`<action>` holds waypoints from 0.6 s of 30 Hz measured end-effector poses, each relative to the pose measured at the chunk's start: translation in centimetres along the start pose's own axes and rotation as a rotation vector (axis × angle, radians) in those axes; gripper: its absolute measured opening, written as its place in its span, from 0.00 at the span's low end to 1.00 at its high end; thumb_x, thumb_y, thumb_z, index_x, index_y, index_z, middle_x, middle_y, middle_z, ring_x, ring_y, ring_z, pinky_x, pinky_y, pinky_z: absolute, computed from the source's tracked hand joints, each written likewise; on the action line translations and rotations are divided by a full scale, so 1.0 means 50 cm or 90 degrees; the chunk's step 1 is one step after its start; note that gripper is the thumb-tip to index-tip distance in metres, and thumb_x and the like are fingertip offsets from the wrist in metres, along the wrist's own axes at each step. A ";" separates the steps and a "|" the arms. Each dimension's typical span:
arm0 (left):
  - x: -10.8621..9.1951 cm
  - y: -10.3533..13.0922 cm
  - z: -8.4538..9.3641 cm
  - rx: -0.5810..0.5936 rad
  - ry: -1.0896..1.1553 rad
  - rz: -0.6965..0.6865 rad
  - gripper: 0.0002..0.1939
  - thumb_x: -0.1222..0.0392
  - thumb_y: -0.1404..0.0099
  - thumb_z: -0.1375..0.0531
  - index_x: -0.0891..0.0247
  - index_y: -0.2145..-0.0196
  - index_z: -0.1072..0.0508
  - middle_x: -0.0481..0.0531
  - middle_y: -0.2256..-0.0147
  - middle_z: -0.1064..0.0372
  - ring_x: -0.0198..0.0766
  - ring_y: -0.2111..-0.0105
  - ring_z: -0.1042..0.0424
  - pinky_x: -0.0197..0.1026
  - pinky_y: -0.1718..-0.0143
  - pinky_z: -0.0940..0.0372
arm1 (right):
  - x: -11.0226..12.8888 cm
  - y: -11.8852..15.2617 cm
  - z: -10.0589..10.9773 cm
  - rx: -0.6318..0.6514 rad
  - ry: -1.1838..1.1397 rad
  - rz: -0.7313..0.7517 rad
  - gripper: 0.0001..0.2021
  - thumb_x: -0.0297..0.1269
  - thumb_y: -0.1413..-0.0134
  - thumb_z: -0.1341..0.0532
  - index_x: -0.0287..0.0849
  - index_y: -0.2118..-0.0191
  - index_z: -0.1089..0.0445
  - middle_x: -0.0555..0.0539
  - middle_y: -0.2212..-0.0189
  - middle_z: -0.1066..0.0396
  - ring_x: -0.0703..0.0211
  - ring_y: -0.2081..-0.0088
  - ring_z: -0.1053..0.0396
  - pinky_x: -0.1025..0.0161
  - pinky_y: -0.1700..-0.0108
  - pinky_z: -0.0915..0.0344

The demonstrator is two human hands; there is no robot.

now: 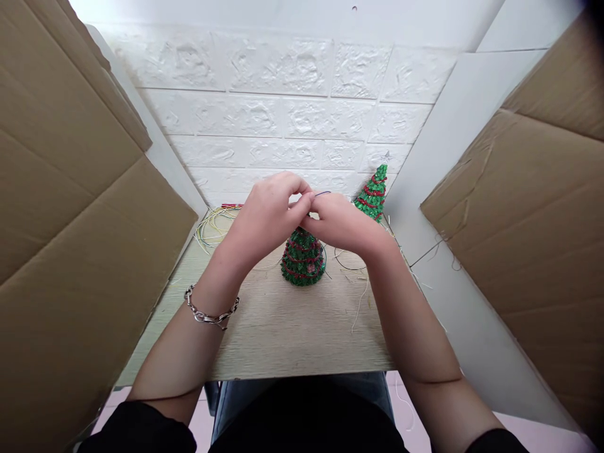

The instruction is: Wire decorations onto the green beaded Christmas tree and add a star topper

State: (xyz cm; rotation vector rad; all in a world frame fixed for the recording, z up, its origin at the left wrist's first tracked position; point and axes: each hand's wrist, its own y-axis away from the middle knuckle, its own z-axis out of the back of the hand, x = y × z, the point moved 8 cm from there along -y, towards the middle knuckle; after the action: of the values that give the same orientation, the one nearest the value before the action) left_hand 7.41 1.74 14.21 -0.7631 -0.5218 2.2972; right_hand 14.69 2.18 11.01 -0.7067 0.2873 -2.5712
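A small green Christmas tree (302,258) wound with red garland stands upright on the table, its tip hidden behind my fingers. My left hand (276,211) is closed in a pinch just above the tree. From its fingertips a thin dark blue strand (323,192) sticks out to the right. Against those fingertips, my right hand (337,219) is also closed, with thumb and forefinger drawn together over the treetop. What lies between the right fingers is hidden.
Another green tree (372,195) with red garland and a silver star leans at the back right. Yellowish cords (212,228) lie at the back left; loose threads (361,305) lie on the table (292,340). Cardboard panels (528,189) flank both sides, and a white brick-patterned wall (283,113) closes the back.
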 end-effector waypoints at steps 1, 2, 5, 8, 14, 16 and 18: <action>0.001 0.000 0.000 0.001 0.000 0.001 0.08 0.61 0.38 0.49 0.62 0.70 0.31 0.51 0.66 0.30 0.38 0.63 0.34 0.42 0.61 0.39 | -0.002 0.004 0.006 0.011 -0.018 0.008 0.12 0.37 0.42 0.47 0.40 0.69 0.28 0.46 0.69 0.29 0.60 0.66 0.35 0.64 0.64 0.42; 0.001 0.000 -0.001 0.002 0.001 0.002 0.08 0.61 0.38 0.49 0.62 0.70 0.31 0.51 0.66 0.30 0.38 0.64 0.34 0.41 0.61 0.39 | -0.007 0.008 0.014 0.018 -0.040 0.014 0.12 0.38 0.42 0.47 0.41 0.68 0.28 0.47 0.68 0.28 0.60 0.65 0.34 0.64 0.63 0.41; 0.003 0.000 0.001 0.006 0.004 0.001 0.08 0.61 0.37 0.50 0.62 0.70 0.32 0.51 0.66 0.31 0.37 0.63 0.34 0.41 0.61 0.39 | -0.029 0.022 0.048 -0.005 -0.116 0.020 0.12 0.42 0.44 0.44 0.43 0.61 0.28 0.46 0.60 0.29 0.59 0.61 0.34 0.63 0.60 0.39; 0.004 0.000 0.003 0.006 0.010 -0.010 0.08 0.61 0.37 0.50 0.62 0.70 0.33 0.51 0.64 0.31 0.37 0.62 0.35 0.41 0.60 0.40 | -0.048 0.028 0.081 -0.065 -0.208 0.019 0.17 0.46 0.46 0.42 0.43 0.54 0.31 0.45 0.57 0.31 0.61 0.60 0.33 0.65 0.62 0.37; -0.011 -0.001 -0.001 0.028 0.024 -0.062 0.10 0.60 0.36 0.50 0.62 0.72 0.32 0.51 0.62 0.31 0.37 0.61 0.34 0.41 0.60 0.39 | -0.037 0.015 0.099 -0.230 -0.354 0.045 0.21 0.52 0.41 0.51 0.42 0.56 0.32 0.48 0.66 0.30 0.67 0.67 0.32 0.68 0.65 0.36; -0.012 0.001 -0.005 0.053 0.027 -0.066 0.11 0.59 0.36 0.49 0.63 0.73 0.31 0.51 0.63 0.30 0.37 0.62 0.33 0.41 0.60 0.38 | -0.031 0.009 0.091 -0.250 -0.360 0.043 0.20 0.52 0.40 0.53 0.41 0.61 0.32 0.49 0.68 0.31 0.68 0.69 0.32 0.69 0.66 0.37; -0.001 0.002 -0.001 0.050 0.033 -0.044 0.10 0.59 0.37 0.48 0.62 0.71 0.29 0.51 0.64 0.29 0.37 0.63 0.32 0.40 0.62 0.37 | -0.026 0.006 0.086 -0.258 -0.341 0.048 0.19 0.50 0.39 0.52 0.41 0.64 0.32 0.49 0.69 0.31 0.69 0.69 0.33 0.70 0.66 0.37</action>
State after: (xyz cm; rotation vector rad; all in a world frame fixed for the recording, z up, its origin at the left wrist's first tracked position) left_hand 7.45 1.64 14.12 -0.7519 -0.4254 2.2143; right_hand 18.08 2.19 13.99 -1.4583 0.6441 -2.1624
